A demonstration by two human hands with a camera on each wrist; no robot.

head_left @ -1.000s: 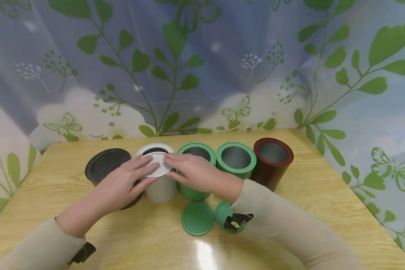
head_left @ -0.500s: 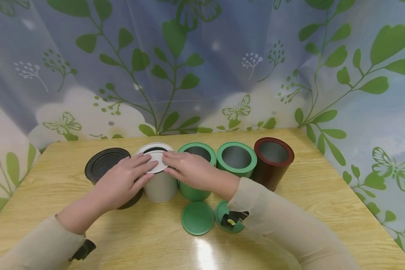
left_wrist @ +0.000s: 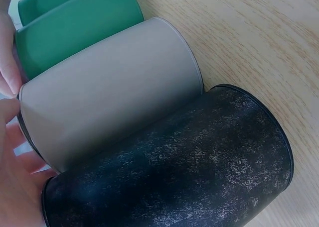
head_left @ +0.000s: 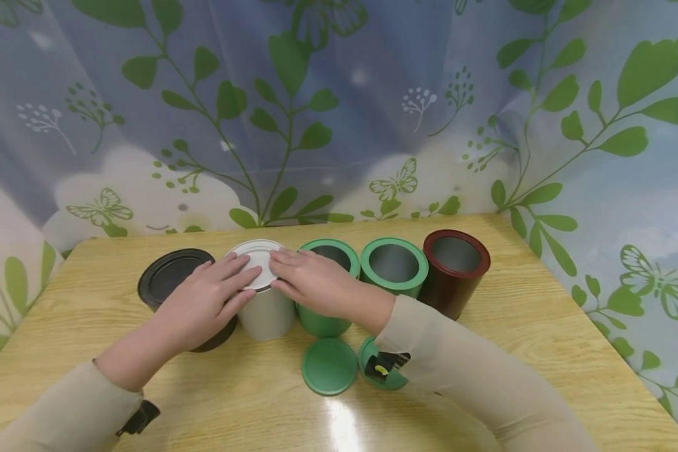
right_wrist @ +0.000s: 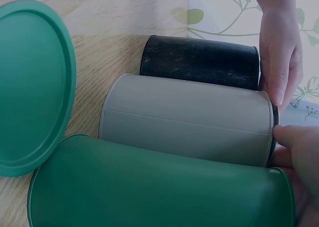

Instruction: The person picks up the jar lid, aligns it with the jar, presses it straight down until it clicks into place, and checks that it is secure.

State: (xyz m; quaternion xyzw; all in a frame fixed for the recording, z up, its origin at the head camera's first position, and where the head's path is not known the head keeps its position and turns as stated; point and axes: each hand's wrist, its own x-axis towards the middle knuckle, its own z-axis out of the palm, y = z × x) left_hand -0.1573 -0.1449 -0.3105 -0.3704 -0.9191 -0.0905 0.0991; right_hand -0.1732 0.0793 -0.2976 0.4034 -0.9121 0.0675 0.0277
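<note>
A white lid (head_left: 262, 258) lies on top of the off-white can (head_left: 267, 317), covering its mouth. My left hand (head_left: 200, 307) rests on the lid from the left, fingers extended, reaching over the lidded black can (head_left: 172, 276). From the right, my right hand (head_left: 322, 282) touches the same lid with outstretched fingers, its forearm crossing in front of the green cans. In the right wrist view, a dark line shows along the top end of the off-white can (right_wrist: 184, 120). Parts of the lid are hidden under both hands.
Right of the off-white can stand a green can (head_left: 322, 323), a second green can (head_left: 397, 289) and a dark red can (head_left: 443, 295), all uncovered. Two green lids, one whole (head_left: 329, 367) and one partly behind the sleeve (head_left: 394, 379), lie on the wooden table (head_left: 248, 402).
The white lid has slid back over the can's mouth, which showed a dark opening behind it earlier. Both hands have moved with it only slightly.
</note>
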